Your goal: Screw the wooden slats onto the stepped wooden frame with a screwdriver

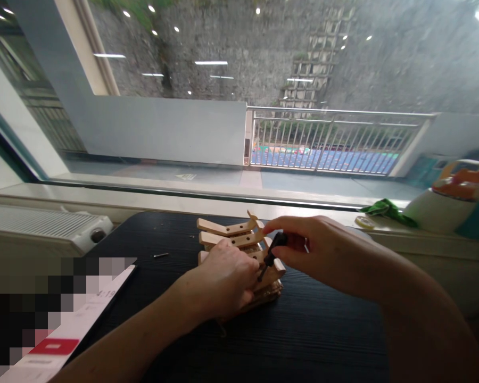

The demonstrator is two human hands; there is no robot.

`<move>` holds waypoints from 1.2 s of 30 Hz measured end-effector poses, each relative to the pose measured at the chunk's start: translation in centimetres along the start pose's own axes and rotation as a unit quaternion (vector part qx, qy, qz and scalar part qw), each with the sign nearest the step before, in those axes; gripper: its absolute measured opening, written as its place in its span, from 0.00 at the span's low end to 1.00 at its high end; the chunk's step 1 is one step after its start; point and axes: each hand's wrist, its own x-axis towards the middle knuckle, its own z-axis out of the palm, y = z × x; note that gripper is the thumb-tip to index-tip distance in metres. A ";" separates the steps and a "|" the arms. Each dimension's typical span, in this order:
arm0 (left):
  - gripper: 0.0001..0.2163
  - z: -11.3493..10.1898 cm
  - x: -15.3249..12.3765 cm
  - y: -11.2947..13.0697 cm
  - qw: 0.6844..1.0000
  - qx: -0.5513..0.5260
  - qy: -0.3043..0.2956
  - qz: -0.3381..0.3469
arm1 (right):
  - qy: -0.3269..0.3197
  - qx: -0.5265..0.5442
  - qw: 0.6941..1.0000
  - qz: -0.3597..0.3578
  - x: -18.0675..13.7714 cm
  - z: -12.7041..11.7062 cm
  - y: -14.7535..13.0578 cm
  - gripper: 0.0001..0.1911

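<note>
A small wooden piece (239, 240) with several angled slats and dark holes stands on the dark table. My left hand (227, 274) is closed around its near side, the fingers curled over the slats. In my right hand (315, 250) is a screwdriver (272, 254) with a dark handle, pinched between thumb and fingers. Its shaft slants down to the left, and the tip is close to a near slat beside my left fingers. Whether the tip sits in a hole cannot be made out.
A loose screw (160, 256) lies on the dark table (319, 330), left of the wooden piece. A screen or sheet (99, 303) is at lower left, by a radiator (48, 226). On the windowsill at right are a green cloth (387, 211) and a white container (439, 210).
</note>
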 end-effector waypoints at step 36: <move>0.04 0.3 0.0 -0.2 0.999 -0.031 0.022 0.010 | 0.010 0.007 1.000 -0.010 0.2 0.2 0.0 0.07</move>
